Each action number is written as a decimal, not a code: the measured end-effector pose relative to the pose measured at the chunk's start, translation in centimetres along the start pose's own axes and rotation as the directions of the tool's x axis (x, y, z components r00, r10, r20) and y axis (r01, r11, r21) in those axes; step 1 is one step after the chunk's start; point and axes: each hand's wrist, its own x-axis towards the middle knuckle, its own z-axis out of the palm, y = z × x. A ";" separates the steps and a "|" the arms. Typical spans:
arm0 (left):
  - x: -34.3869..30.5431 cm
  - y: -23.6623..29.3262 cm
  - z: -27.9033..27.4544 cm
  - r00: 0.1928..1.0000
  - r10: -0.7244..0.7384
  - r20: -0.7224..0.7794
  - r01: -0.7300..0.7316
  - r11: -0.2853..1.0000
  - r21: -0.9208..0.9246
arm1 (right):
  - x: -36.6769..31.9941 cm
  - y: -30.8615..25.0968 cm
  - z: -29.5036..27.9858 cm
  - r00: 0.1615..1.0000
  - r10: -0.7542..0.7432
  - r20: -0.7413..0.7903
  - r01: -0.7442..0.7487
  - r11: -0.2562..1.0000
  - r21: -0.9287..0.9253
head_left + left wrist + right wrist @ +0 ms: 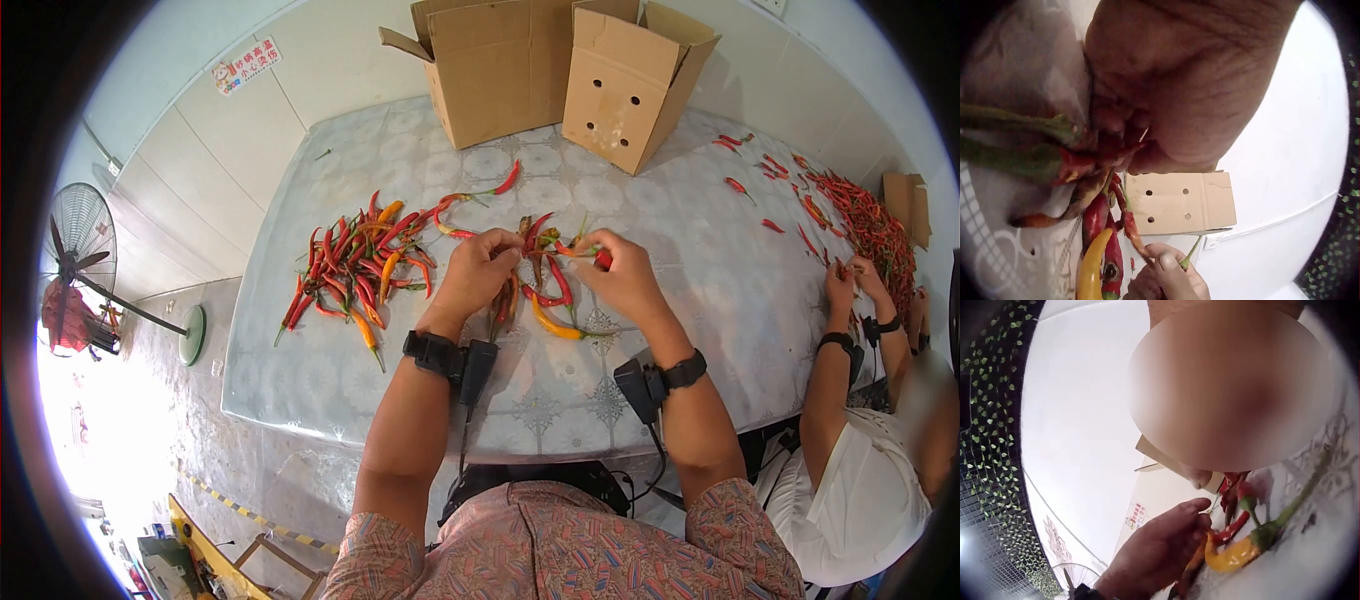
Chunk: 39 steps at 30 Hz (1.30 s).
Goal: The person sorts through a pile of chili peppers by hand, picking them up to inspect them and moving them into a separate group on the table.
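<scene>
Near the table's middle, the left hand [480,275] has its fingers curled at a small group of chilies; in the left wrist view that hand [1172,81] holds a thin red chili tip [1132,150]. Opposite it, the right hand [622,278] pinches a slim orange-red chili [1137,240], and a red chili [603,259] shows within its fingers. Between and below the hands lie a yellow chili [556,325] and several red ones. A larger pile of red and orange chilies [360,255] is left of the left hand. Blur covers the right hand's near part in its wrist view.
Two cardboard boxes [500,70] [622,90] stand at the table's back edge. A big heap of red chilies [865,225] lies at the far right, where another person's hands [855,285] work. A fan [80,240] stands left of the table [290,400].
</scene>
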 end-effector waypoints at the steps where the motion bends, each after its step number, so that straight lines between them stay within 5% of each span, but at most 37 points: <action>1: 0.0 0.0 0.0 1.000 -0.012 0.005 0.012 1.000 0.001 | -0.1 -0.1 0.1 1.000 0.000 0.000 0.000 1.000 0.000; 3: 0.0 -0.1 -0.1 1.000 -0.009 -0.002 0.009 1.000 -0.007 | -0.4 -0.5 0.5 0.973 -0.030 0.230 0.057 0.992 -0.109; 7: 0.0 0.1 -0.2 0.999 -0.012 0.038 0.012 1.000 0.003 | -0.8 -2.0 0.5 0.958 0.031 0.284 0.074 0.933 -0.351; 16: -0.5 0.9 -0.8 0.982 -0.035 0.186 0.039 0.999 -0.016 | -0.6 -0.2 0.6 0.993 -0.054 0.102 0.076 0.972 -0.223; 20: -0.8 1.8 -1.0 0.971 -0.057 0.234 0.058 0.998 0.005 | -0.3 0.8 0.3 0.994 0.034 0.107 -0.024 0.995 -0.093; 22: -1.1 2.1 -1.1 0.964 0.019 0.264 -0.038 0.997 0.066 | 0.1 1.5 0.0 0.995 0.025 0.092 -0.022 0.999 -0.037; 30: -1.1 1.9 -1.0 0.951 0.087 0.295 -0.136 0.979 0.149 | 0.2 -0.2 -1.0 0.909 0.243 0.340 -0.348 0.890 0.294; 39: -1.4 3.1 -1.1 0.957 -0.019 0.288 -0.030 0.986 0.163 | 0.0 -0.2 -0.8 0.919 0.189 0.346 -0.311 0.887 0.341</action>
